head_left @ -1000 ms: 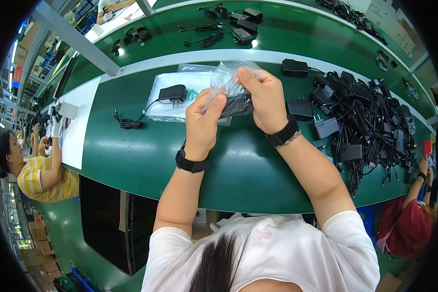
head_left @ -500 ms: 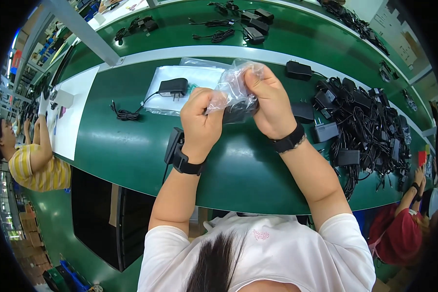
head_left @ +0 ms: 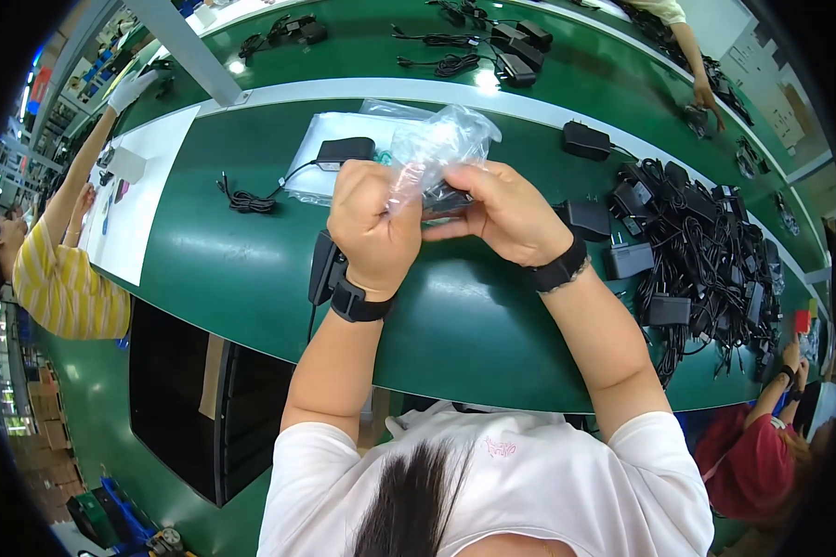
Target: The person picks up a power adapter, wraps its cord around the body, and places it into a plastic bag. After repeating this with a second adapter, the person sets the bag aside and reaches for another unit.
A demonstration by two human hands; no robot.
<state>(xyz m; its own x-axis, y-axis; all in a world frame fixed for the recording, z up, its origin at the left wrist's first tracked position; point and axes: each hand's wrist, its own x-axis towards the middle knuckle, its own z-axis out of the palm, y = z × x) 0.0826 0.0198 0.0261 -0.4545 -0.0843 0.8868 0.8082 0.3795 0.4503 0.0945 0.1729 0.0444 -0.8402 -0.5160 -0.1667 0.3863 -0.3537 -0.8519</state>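
In front of me, a crumpled clear plastic bag (head_left: 448,139) with a dark thing, partly hidden, at its lower end is between my hands. My left hand (head_left: 376,223) is closed in a fist on the bag's left side. The thumb of my right hand (head_left: 515,215) presses on the bag and the dark thing from the right, its lower fingers reaching toward the left hand. Just beyond my left hand, a black power adapter (head_left: 346,152) lies on a stack of clear bags and white sheets (head_left: 318,135). Its coiled cable (head_left: 251,201) rests to the left on the green table.
A tangled heap of black adapters and cables (head_left: 697,251) covers the table's right side; several single adapters (head_left: 585,141) lie beside it. More adapters (head_left: 520,56) sit on the far green surface beyond a white ledge. Co-workers are at left (head_left: 70,278) and right (head_left: 752,464).
My right hand has come lower, its thumb sliding down the bag, whose top now stands up. At left, a co-worker's gloved hand has reached forward; another person's arm has appeared at far right.
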